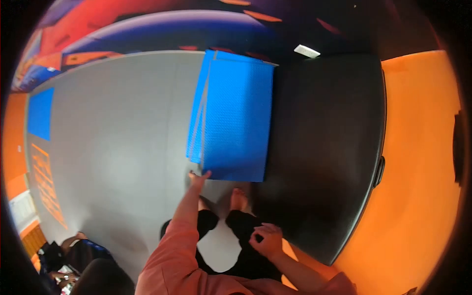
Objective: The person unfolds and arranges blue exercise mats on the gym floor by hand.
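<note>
Head-worn view — forward, steeply down

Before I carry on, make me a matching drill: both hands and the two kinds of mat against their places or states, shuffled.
1. Left hand
2. Right hand
3. Blue mats
4. Black mat

A. By the right leg
B. Stacked, edges out of line
C. Between the stack and the orange surface
D. At the stack's near left corner

Pairs: 1-D, 2-A, 3-B, 4-C
</note>
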